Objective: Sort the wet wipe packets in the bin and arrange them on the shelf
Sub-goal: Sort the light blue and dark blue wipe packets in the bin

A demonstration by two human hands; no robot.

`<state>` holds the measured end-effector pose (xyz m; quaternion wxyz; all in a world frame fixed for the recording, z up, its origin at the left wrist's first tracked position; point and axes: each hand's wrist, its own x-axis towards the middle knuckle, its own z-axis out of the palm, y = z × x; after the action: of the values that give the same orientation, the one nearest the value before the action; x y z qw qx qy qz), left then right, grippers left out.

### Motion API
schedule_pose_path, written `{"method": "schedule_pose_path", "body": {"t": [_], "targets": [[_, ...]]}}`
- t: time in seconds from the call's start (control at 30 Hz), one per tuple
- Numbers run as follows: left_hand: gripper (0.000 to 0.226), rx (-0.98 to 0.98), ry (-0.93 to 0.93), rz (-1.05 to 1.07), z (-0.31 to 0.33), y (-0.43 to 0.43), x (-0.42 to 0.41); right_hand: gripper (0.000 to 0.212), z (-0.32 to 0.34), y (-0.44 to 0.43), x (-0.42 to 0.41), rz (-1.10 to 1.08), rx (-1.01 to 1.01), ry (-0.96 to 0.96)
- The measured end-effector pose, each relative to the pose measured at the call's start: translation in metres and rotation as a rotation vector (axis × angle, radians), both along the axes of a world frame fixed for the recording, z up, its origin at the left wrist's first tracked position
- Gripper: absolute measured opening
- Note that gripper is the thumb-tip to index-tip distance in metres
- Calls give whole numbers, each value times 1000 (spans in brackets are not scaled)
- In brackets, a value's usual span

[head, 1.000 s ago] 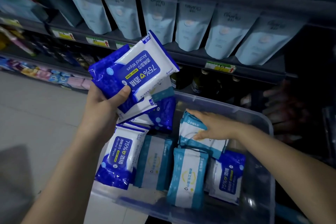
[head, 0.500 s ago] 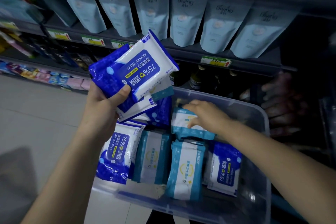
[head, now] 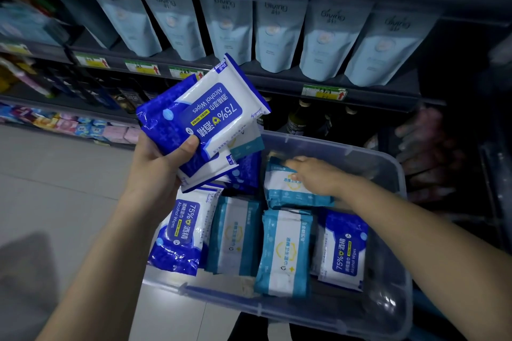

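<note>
A stack of blue packets (head: 206,115) is gripped by the left hand (head: 155,171), thumb clamped on top, above the bin's (head: 332,147) far left corner. Loose packets (head: 282,252) lie flat in the bin. The far teal packet (head: 288,192) is covered by the right hand (head: 313,174); whether its fingers grip cannot be told.

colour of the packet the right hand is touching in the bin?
The wet wipe packet is white with teal borders and a yellow emblem; head view.

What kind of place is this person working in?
Most likely a shop aisle: shelves lined with identical pouches, price tags along the edges, and a bin of wipe packets.
</note>
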<state>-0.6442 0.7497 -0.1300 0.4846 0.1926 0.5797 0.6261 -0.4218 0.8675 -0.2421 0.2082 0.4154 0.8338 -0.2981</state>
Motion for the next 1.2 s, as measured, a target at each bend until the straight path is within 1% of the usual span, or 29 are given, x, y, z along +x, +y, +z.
{"method": "schedule_pose_path", "body": {"t": [0.1, 0.23, 0.37, 0.5, 0.57, 0.8, 0.9, 0.93, 1.0, 1.03, 1.1, 1.2], "targets": [[33, 7, 4, -15, -1, 0, -1, 45, -2, -2, -1, -36, -52, -11], [37, 14, 22, -26, 0, 1, -3, 45, -6, -5, 2, -109, -59, 12], [38, 28, 35, -38, 0, 3, -2, 46, 3, -9, 5, -160, -77, 88], [37, 29, 47, -42, 2, 8, 1, 46, 23, -7, 15, -170, -29, 188], [36, 30, 45, -44, 3, 13, 4, 42, 30, -7, 24, -214, -18, 242], [34, 26, -6, -161, -6, 26, 35, 30, 56, -29, 61, -656, -121, 566], [44, 3, -57, -259, -17, 28, 57, 24, 71, -47, 70, -894, -227, 780], [45, -5, -94, -275, -20, 28, 65, 25, 74, -53, 71, -985, -288, 857], [40, -27, -173, -286, -25, 26, 79, 34, 77, -66, 70, -1136, -394, 983], [39, -43, -208, -297, -27, 26, 85, 35, 77, -71, 70, -1184, -422, 1025], [38, -86, -250, -321, -32, 24, 91, 30, 76, -78, 70, -1235, -422, 1073], [42, -134, -235, -380, -36, 23, 92, 21, 76, -81, 71, -1267, -388, 1086]]}}
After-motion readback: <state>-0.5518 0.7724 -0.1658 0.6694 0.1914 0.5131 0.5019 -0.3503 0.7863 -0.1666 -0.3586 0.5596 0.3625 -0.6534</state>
